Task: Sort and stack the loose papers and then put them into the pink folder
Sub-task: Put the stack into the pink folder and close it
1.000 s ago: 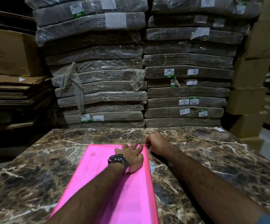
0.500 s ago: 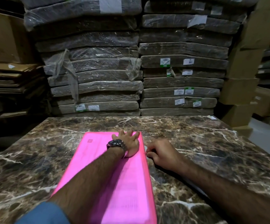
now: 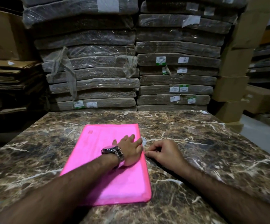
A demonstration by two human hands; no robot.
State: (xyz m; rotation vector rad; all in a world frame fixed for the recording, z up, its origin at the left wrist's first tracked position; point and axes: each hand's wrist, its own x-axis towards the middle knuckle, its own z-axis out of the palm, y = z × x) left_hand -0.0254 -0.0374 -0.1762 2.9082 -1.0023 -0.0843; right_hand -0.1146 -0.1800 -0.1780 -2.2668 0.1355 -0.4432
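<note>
The pink folder (image 3: 102, 143) lies flat and closed on the marble table (image 3: 211, 151), its long side running away from me. My left hand (image 3: 129, 149), with a wristwatch, rests palm down on the folder near its right edge, fingers spread. My right hand (image 3: 163, 152) lies on the table just right of the folder. Its thumb and fingertips are pinched together at the folder's right edge. No loose papers are visible; whatever is inside the folder is hidden.
Two tall stacks of plastic-wrapped cardboard bundles (image 3: 92, 73) (image 3: 178, 62) rise right behind the table's far edge. Flattened cardboard (image 3: 10, 73) is piled at the left and cardboard boxes (image 3: 232, 88) stand at the right.
My right hand has slid toward me along the folder's right edge, from its far corner to about a third of the way down. My left hand has followed it back a little.
</note>
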